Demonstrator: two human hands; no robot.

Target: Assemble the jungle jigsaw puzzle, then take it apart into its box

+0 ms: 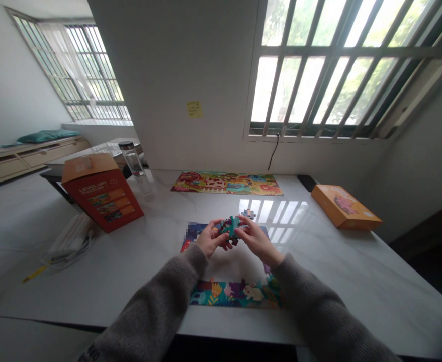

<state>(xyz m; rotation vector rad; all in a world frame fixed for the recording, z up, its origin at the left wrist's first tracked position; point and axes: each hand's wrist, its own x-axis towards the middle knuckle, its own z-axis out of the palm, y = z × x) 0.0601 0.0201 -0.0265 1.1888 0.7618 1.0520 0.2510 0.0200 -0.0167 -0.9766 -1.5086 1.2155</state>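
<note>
My left hand (pixel 213 238) and my right hand (pixel 256 236) meet above the table, both closed on a small bunch of jigsaw puzzle pieces (pixel 233 227). The front piece is teal; darker ones show behind it. Below them lies a partly joined puzzle (pixel 239 292), its near strip showing a white rabbit and plants. Dark blue parts of its far side show behind my hands, and its middle is bare table. Just beyond my right hand rests a loose puzzle piece (pixel 248 213). My forearms cover parts of the puzzle's left and right sides.
A long farm-animal puzzle (pixel 226 183) lies against the wall. An orange-red box (pixel 103 198), a glass bottle (pixel 132 160) and a bundled cable (pixel 72 244) stand or lie at left. At right are an orange box (pixel 345 206) and a black flat object (pixel 306 183).
</note>
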